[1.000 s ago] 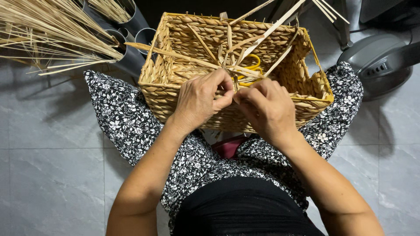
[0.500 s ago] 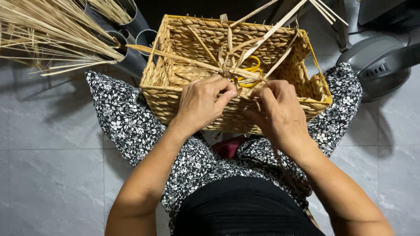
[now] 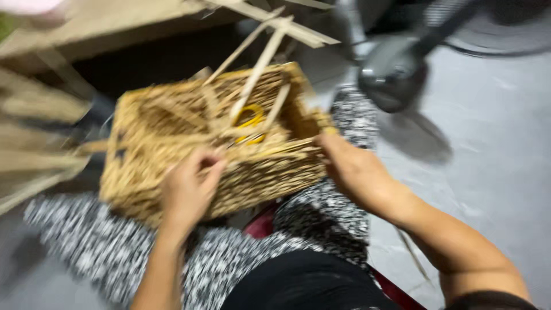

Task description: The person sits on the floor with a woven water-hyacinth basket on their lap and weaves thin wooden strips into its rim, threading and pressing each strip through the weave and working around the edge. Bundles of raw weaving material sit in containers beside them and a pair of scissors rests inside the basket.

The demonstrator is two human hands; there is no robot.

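Observation:
A rectangular woven straw basket (image 3: 143, 166) rests on my lap, tilted, with long flat straw strips (image 3: 258, 63) sticking up out of it. Something yellow with loops, like scissor handles (image 3: 251, 117), lies inside. My left hand (image 3: 189, 192) presses on the near rim, fingers curled around a strand at the edge. At the basket's right corner, my right hand (image 3: 350, 169) grips the rim. The picture is blurred by motion, so finer detail is lost.
A grey fan base (image 3: 393, 72) stands on the tiled floor (image 3: 493, 143) at the upper right. A bundle of dried straw (image 3: 34, 143) lies at the left. A red stool edge (image 3: 261, 227) shows under my patterned trousers.
The view has swung to the right and blurred. My right hand has slid from the middle of the near rim to the basket's right corner. The basket now sits tilted.

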